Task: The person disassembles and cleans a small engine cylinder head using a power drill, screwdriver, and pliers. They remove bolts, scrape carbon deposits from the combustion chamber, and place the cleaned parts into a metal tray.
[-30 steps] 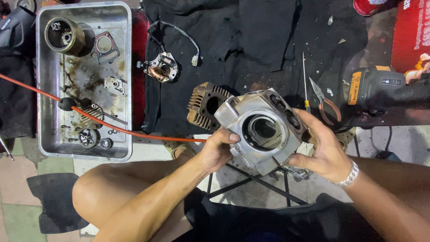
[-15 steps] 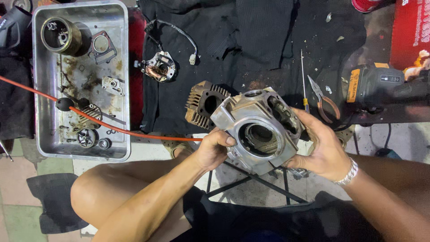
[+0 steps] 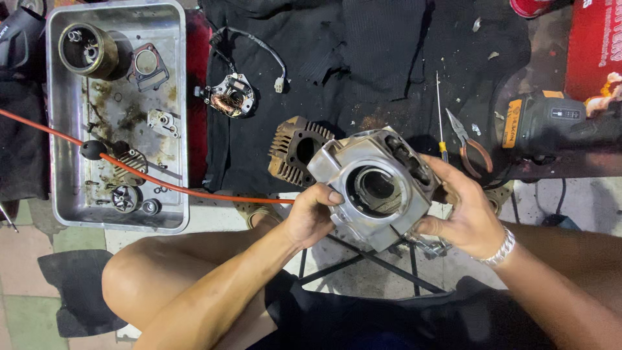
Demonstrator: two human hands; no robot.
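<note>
Both hands hold a grey metal engine cylinder head with a round opening facing me, above my lap. My left hand grips its left lower edge, thumb on the face. My right hand wraps its right side, a metal watch band on the wrist. Just behind the head, a rusty finned cylinder lies on the black cloth.
A metal tray at left holds a round drum part, a gasket and several small pieces. An orange hose crosses it. A coil stator with wires, a screwdriver, pliers and a black power tool lie around.
The cylinder head has been turned slightly in my hands, its round opening now facing me more squarely. The view has shifted a little.
</note>
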